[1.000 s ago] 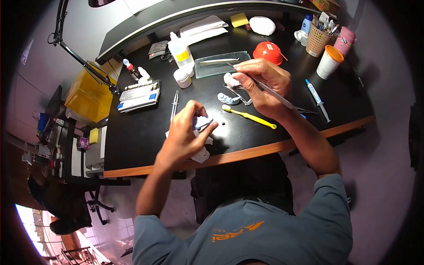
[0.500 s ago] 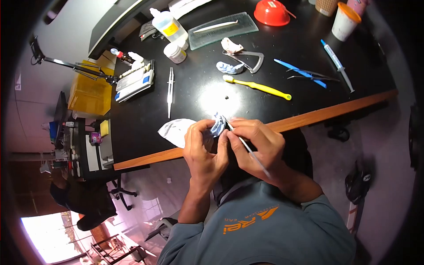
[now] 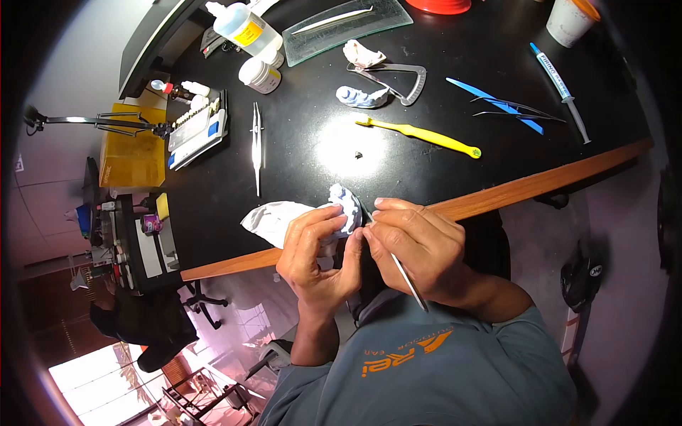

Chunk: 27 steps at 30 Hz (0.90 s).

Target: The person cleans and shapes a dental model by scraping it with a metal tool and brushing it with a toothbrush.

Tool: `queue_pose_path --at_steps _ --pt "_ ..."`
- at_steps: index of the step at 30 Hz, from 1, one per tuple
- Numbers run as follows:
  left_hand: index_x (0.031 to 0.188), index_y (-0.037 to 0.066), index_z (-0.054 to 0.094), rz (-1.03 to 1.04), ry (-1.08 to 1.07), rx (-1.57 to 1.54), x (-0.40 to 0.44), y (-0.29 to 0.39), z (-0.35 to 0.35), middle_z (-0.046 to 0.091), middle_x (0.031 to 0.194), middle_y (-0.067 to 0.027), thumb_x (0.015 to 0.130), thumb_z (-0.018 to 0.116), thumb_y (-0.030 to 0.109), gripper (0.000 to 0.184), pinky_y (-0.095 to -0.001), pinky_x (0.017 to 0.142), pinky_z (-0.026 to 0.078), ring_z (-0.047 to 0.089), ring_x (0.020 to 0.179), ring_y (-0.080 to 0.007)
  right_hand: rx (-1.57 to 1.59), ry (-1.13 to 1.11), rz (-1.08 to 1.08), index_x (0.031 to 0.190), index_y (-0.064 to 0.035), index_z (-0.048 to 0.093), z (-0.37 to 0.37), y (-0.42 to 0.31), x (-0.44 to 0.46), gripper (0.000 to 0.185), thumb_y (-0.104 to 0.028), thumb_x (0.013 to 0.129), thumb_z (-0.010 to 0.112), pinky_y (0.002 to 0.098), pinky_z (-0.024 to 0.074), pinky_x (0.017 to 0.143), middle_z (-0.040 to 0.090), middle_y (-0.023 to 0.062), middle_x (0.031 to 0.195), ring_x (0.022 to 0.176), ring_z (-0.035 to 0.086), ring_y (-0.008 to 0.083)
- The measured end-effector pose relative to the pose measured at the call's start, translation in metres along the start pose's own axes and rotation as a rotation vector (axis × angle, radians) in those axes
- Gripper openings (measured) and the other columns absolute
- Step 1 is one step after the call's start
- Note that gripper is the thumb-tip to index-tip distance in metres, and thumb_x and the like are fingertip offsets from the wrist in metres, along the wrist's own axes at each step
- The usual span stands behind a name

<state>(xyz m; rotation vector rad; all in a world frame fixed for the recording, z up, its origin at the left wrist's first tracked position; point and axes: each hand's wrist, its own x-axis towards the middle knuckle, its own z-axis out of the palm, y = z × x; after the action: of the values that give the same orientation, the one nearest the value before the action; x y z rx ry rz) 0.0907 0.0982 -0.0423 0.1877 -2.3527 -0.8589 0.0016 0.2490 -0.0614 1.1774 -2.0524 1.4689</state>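
Near the table's front edge my left hand (image 3: 316, 248) is closed around a pale blue dental cast (image 3: 346, 209), its row of teeth facing up and away. My right hand (image 3: 423, 245) pinches a thin light-coloured hand tool (image 3: 410, 280) like a pen. The tool's front end points at the cast's right side; whether it touches cannot be made out. A white cloth (image 3: 273, 219) lies beside and partly behind my left hand. Beyond the hands, a small dark bit (image 3: 358, 155) rests in the bright light spot.
Further back lie a yellow toothbrush (image 3: 423, 136), another blue cast (image 3: 361, 96), a pinkish cast (image 3: 363, 54) and a metal caliper (image 3: 412, 85). Metal tweezers (image 3: 257, 153) are at left. Blue tweezers (image 3: 497, 106) and a syringe (image 3: 561, 92) are at right. A glass slab (image 3: 341, 34) stands behind.
The view has shifted, so the tabletop items sit slightly differently. The cast is turned, showing more of its teeth. Both hands keep their holds on the cast and the tool.
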Motion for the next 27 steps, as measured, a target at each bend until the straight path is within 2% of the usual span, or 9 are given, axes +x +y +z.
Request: queue_pose_path --at_steps 3,6,9,10,14,17,21,24,27 --pt "0.101 0.001 0.076 -0.051 0.031 -0.014 0.0 -0.001 0.002 0.077 0.107 -0.0146 0.073 0.087 -0.002 0.031 -0.0374 0.09 0.058 0.074 0.101 -0.0296 -0.006 -0.009 -0.01 0.089 -0.0006 0.071 -0.001 0.001 0.0 0.016 -0.002 0.076 0.079 0.0369 0.0636 0.078 0.074 0.0118 0.093 0.096 0.079 0.0297" --pt "0.104 0.001 0.076 -0.08 0.038 -0.01 0.0 0.001 0.003 0.078 0.106 -0.0149 0.077 0.086 -0.002 0.029 -0.0384 0.092 0.058 0.074 0.101 -0.03 -0.016 -0.016 -0.023 0.088 -0.0023 0.07 -0.002 0.003 0.0 0.017 -0.005 0.073 0.078 0.0358 0.0628 0.078 0.073 0.0106 0.092 0.098 0.079 0.0282" --pt "0.106 0.001 0.076 -0.003 0.055 0.005 -0.001 -0.006 0.004 0.078 0.105 -0.0149 0.08 0.085 -0.001 0.028 -0.0397 0.094 0.057 0.073 0.102 -0.0302 -0.019 0.004 -0.031 0.088 -0.0032 0.069 0.0 0.004 -0.001 0.018 -0.006 0.072 0.077 0.0353 0.0627 0.078 0.072 0.01 0.092 0.099 0.079 0.0277" --pt "0.107 0.0 0.076 0.0 0.054 0.009 0.0 -0.004 0.003 0.078 0.105 -0.0147 0.083 0.084 0.001 0.025 -0.0429 0.1 0.055 0.073 0.105 -0.0304 -0.02 0.016 -0.035 0.088 -0.0035 0.069 0.0 0.005 -0.001 0.018 -0.006 0.072 0.077 0.0352 0.0626 0.078 0.072 0.0097 0.091 0.099 0.078 0.0276" --pt "0.108 -0.001 0.074 -0.01 0.055 -0.006 -0.002 -0.005 0.002 0.078 0.105 -0.0141 0.087 0.08 0.002 0.021 -0.0501 0.108 0.052 0.073 0.106 -0.0304 0.01 -0.019 -0.009 0.091 -0.0002 0.073 -0.002 0.002 0.0 0.016 0.001 0.075 0.075 0.0367 0.0645 0.08 0.074 0.0113 0.093 0.095 0.079 0.0297" --pt "0.108 -0.002 0.074 -0.068 0.078 -0.037 -0.004 -0.006 0.003 0.077 0.105 -0.0154 0.089 0.076 0.001 0.019 -0.0508 0.108 0.052 0.073 0.106 -0.0302 0.006 -0.025 -0.003 0.09 -0.0006 0.072 -0.003 0.002 0.001 0.015 0.0 0.076 0.075 0.0368 0.0645 0.08 0.073 0.0111 0.093 0.095 0.079 0.0299" --pt "0.113 -0.007 0.071 -0.072 0.056 -0.077 -0.006 -0.004 0.004 0.074 0.111 -0.0176 0.098 0.069 0.002 0.018 -0.0465 0.113 0.047 0.07 0.108 -0.0246 0.01 -0.009 -0.007 0.089 -0.0004 0.071 -0.003 0.002 0.001 0.014 0.0 0.076 0.076 0.0376 0.0646 0.08 0.073 0.0119 0.092 0.094 0.079 0.0306" --pt "0.108 -0.002 0.073 -0.105 0.107 -0.011 -0.007 -0.002 0.008 0.077 0.107 -0.0163 0.09 0.076 0.0 0.019 -0.0474 0.105 0.053 0.073 0.105 -0.0309 0.003 0.047 -0.005 0.088 -0.0025 0.069 0.003 0.002 -0.001 0.016 -0.003 0.074 0.078 0.0365 0.0635 0.077 0.072 0.0116 0.092 0.094 0.078 0.0295" --pt "0.108 -0.001 0.074 0.037 0.139 0.149 -0.003 -0.003 0.015 0.078 0.108 -0.0148 0.088 0.079 0.0 0.021 -0.0451 0.102 0.054 0.073 0.105 -0.031 0.01 0.109 -0.001 0.087 -0.0033 0.068 0.009 0.002 -0.001 0.017 -0.005 0.075 0.08 0.0359 0.0627 0.074 0.071 0.0117 0.091 0.09 0.078 0.0287"
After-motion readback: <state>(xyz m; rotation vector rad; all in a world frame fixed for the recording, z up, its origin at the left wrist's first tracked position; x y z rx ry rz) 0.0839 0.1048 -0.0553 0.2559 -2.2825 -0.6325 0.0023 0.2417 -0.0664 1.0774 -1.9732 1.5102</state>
